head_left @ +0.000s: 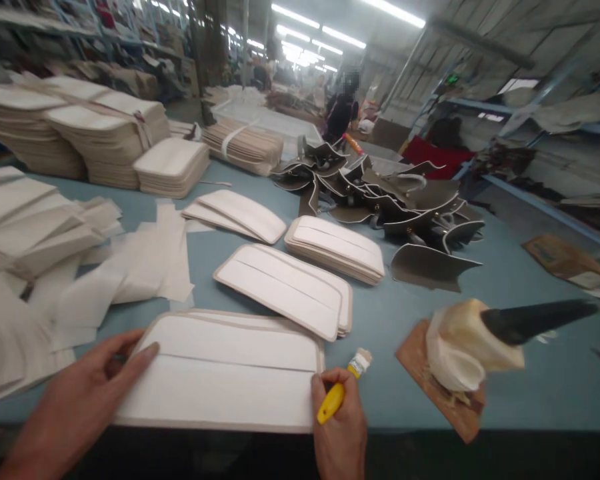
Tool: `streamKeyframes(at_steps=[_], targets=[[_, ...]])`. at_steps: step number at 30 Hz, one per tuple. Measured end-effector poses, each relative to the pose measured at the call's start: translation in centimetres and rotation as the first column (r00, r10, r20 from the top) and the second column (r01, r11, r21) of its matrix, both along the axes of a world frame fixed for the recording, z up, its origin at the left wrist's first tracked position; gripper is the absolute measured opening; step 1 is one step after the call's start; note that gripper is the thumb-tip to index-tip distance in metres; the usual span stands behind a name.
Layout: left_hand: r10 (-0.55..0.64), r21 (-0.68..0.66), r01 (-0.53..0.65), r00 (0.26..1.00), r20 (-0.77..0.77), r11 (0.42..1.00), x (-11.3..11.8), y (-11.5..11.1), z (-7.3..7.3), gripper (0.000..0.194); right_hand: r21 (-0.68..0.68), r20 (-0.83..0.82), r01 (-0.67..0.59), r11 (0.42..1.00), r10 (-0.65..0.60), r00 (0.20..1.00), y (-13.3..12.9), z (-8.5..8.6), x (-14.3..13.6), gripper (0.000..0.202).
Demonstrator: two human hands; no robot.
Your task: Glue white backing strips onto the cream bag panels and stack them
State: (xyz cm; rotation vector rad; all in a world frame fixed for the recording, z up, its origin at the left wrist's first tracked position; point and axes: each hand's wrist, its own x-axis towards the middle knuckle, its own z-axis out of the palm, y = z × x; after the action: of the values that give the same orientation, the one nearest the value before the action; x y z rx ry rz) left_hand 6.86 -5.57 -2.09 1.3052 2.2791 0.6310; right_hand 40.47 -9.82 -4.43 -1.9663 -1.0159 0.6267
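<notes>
Room: a long workshop is seen, lit by ceiling strip lights, with shelving along both sides and a person (341, 107) standing far down the aisle.
Bench: a blue-grey bench (530, 287) is covered with cut parts.
Left hand: the left hand (87, 387) is laid flat with fingers spread on the left end of the white panel (225, 370), which is pressed down by it.
White panel: it is placed at the near edge of the bench, directly in front of the person, with a beige border and a seam line across its middle.
Right hand: the right hand (340, 427) is closed around a yellow-handled brush (343, 390), its pale tip pointed away, just beside the panel's right edge.
Glue pot: a pale, crusted pot (467, 347) is set on a brown scrap (430, 393) to the right; a dark handle (535, 320) is seen sticking out of it. Its contents cannot be told.
Further panels: more bordered panels (290, 290) are stacked behind, near a second stack (337, 248).
Paper strips: loose white strips (130, 267) are spread at left.
Bundles: tied beige bundles (105, 130) are piled at the back left.
Dark pieces: grey-brown leather pieces (380, 193) are heaped at the back right.
</notes>
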Motion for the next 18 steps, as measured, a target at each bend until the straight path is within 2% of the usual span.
streamKeyframes(at_steps=[3,7,12,18], targets=[[-0.009,-0.045,0.011,0.998,0.056,0.999,1.7,0.4,1.6,0.078,-0.111,0.09,0.041,0.993,-0.031,0.995,0.4,0.1,0.2,0.034],[-0.015,-0.02,0.017,0.997,0.07,1.0,2.4,0.6,1.4,0.076,-0.213,0.184,0.103,0.972,-0.064,0.981,0.7,0.2,0.2,0.034],[-0.015,-0.017,0.015,1.0,0.001,1.0,2.8,0.6,0.7,0.065,-0.199,0.222,0.119,0.973,-0.073,0.972,1.3,0.7,0.3,0.031],[-0.011,-0.015,0.011,0.999,-0.039,1.0,3.3,0.6,0.8,0.059,-0.166,0.25,0.101,0.981,-0.057,0.967,1.9,0.8,0.7,0.029]])
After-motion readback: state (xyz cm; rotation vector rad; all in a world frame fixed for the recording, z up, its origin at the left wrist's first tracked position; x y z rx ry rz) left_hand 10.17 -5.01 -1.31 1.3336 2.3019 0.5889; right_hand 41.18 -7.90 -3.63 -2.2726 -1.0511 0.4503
